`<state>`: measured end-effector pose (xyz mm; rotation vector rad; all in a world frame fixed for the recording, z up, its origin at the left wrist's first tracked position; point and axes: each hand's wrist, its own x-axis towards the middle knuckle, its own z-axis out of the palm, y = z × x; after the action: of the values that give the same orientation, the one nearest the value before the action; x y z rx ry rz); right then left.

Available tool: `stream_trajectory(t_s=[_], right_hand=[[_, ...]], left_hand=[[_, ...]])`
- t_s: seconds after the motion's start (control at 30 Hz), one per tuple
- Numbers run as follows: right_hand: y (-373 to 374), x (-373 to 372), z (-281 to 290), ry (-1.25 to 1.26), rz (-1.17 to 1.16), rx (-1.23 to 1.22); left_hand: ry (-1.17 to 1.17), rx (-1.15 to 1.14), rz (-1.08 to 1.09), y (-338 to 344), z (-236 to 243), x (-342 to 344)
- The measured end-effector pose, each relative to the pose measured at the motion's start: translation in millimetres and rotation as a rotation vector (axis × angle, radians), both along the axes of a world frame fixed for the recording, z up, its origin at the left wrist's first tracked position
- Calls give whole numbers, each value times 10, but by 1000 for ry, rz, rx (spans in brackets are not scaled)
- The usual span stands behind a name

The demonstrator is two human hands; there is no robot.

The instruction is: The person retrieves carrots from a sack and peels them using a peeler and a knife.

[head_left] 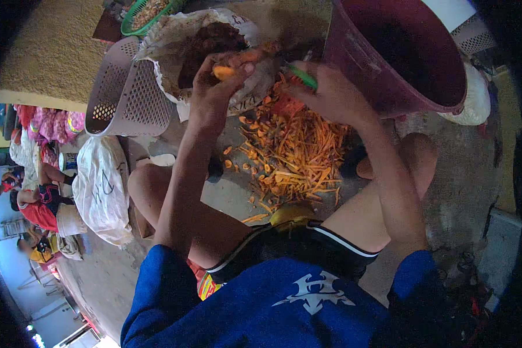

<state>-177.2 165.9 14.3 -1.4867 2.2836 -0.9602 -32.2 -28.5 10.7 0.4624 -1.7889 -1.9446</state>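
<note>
1. Orange root point(225, 72): I have it clamped in my left hand point(213, 84), near the open sack point(163, 43).
2. My right hand point(333, 93) grips a green tool point(303, 77).
3. Peelings point(298, 156) lie below.

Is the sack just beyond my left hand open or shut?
The sack is open: its mouth gapes wide, showing dark contents inside.

Big black marks point(103, 187) are on the tall white sack point(107, 159). Black letters point(240, 106) are on the open sack point(171, 42). A white sign point(314, 292) is on the blue shirt point(243, 313).
</note>
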Motion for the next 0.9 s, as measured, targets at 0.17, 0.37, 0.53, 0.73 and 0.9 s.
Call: stream_trajectory(t_s=[0.17,0.37,0.53,0.73,0.9], right_hand=[[-92,86,-72,-36,-1,-82],[-125,22,-109,15,5,-159],[-130,77,-166,106,-49,-99],[-136,24,-133,29,66,-122],[-24,-602,-734,-45,-183,492]], left_hand=[[21,142,-32,262,93,-26],[-140,-86,-4,393,175,-20],[-161,-12,34,357,64,-7],[-201,-40,68,348,237,64],[90,-266,-286,149,35,66]])
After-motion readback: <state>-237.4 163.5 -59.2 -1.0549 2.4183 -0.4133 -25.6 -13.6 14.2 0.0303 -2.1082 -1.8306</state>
